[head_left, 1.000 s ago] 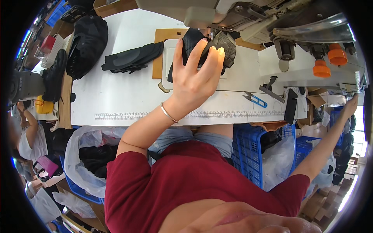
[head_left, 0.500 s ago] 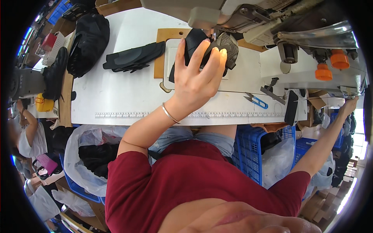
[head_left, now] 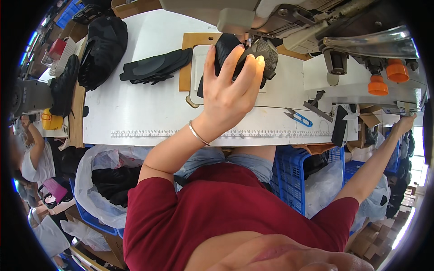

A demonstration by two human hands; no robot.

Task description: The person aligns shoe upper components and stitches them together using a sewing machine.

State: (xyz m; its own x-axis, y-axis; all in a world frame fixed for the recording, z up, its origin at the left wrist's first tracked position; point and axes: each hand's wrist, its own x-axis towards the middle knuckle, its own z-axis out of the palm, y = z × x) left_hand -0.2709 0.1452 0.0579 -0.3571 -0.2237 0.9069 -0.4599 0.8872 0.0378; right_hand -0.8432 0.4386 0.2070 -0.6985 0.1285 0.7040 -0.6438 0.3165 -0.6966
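My left hand (head_left: 229, 92), a bangle (head_left: 197, 132) on its wrist, curves over a dark shoe upper (head_left: 268, 56) with black mesh and grey patterned parts. Its fingers grip and press the piece against the machine bed, right below the needle area of a sewing machine (head_left: 237, 21). The thumb side sits close to the needle, and part of the upper is hidden under the palm. At the far right, my right hand (head_left: 406, 121) reaches to the machine's end with bent fingers; what they close on is too small to make out.
Left of the machine bed lie stacked black flat pieces (head_left: 156, 66) and a black shoe (head_left: 103, 52). Blue thread snips (head_left: 299, 118) and a black block (head_left: 339, 125) rest on the right. A ruler strip (head_left: 181, 134) runs along the front edge. Below are a lined bin (head_left: 86, 189) and blue crate (head_left: 287, 176).
My right forearm has shifted slightly up and left, its hand still at the machine's end. My left hand and the shoe upper stay practically in place.
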